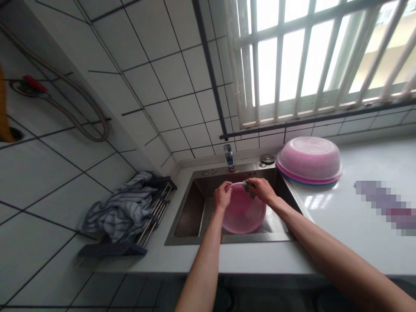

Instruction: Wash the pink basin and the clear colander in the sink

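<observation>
A pink plastic basin [242, 214] is tilted inside the steel sink [191, 212], its open side facing me. My left hand [222, 195] is closed on the basin's rim at its upper left. At the top right of the rim, my right hand [260, 189] pinches a small green and dark scrubbing sponge [247, 187], pressed against the basin's edge. The right fingers partly cover the sponge. Behind the basin stands the faucet [229, 156] at the sink's back edge.
An upturned pink colander [308, 158] rests on the counter [325, 242] to the right, with a blue rim beneath it. A metal drain strainer [268, 159] lies behind the sink. On the left, a striped cloth [125, 206] covers part of a rack [156, 212]. A barred window [312, 56] is above.
</observation>
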The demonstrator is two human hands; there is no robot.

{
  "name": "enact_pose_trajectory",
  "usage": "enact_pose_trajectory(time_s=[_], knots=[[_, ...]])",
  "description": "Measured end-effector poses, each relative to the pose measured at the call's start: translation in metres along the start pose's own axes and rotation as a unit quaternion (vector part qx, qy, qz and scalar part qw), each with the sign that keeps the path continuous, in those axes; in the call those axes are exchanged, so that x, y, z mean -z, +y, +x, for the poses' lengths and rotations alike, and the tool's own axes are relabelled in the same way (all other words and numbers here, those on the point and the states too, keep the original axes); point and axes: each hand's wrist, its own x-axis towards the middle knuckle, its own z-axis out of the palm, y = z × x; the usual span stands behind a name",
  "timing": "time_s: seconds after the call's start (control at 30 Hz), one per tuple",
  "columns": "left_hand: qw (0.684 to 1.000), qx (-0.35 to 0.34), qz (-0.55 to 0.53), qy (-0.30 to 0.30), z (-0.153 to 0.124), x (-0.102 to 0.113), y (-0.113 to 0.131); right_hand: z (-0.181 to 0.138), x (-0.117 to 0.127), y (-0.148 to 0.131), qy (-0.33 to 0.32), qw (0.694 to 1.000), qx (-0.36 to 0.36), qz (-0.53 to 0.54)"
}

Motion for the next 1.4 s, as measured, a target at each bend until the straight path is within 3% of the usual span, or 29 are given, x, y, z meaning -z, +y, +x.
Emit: enact_pose_trajectory(time_s=[0.17,0.37,0.63,0.83,1.1,1.3,1.4], knots=[[1.000,-0.008,0.007,-0.017,0.000,-0.004,0.001,0.001,0.000,-0.016,-0.008,1.000,0.023,-0.019],[0.998,0.047,0.023,0.038,0.003,0.009,-0.004,0.004,0.006,0.005,0.016,1.000,-0.004,-0.014],[0.997,-0.037,-0.038,-0.049,0.000,-0.005,0.007,0.002,-0.007,-0.013,0.024,0.998,0.058,-0.020],[1.000,0.009,-0.004,0.023,0.004,0.005,-0.005,0.003,0.000,-0.006,0.054,0.998,0.039,0.000],[0.999,-0.026,-0.016,-0.027,0.002,-0.004,0.005,0.003,-0.008,-0.010,0.055,0.996,0.071,-0.030],[0.998,0.044,0.014,0.036,0.005,0.009,0.001,0.004,-0.001,0.004,0.071,0.997,0.031,-0.012],[0.999,0.031,0.014,0.021,0.003,0.006,0.001,0.003,-0.002,0.004,0.062,0.997,0.036,-0.014]])
